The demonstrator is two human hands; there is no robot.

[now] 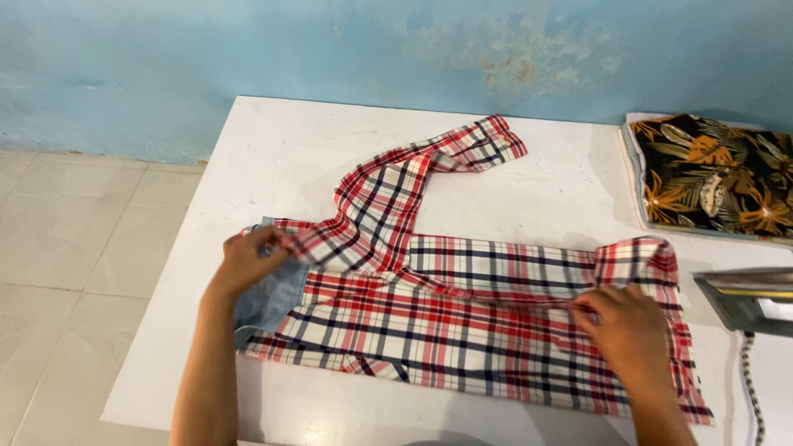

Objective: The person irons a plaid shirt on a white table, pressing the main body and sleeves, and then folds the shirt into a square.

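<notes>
A red, white and navy plaid shirt lies flat on a white table, one sleeve stretched toward the far wall. My left hand grips the shirt at its shoulder, by a light blue denim collar patch. On the right, my right hand pinches a fold of the plaid cloth near the shirt's lower end. Both forearms reach in from the near edge.
A folded black cloth with orange and cream leaves lies at the table's far right. An iron with a braided cord sits at the right edge. A blue wall runs behind; pale floor tiles lie left.
</notes>
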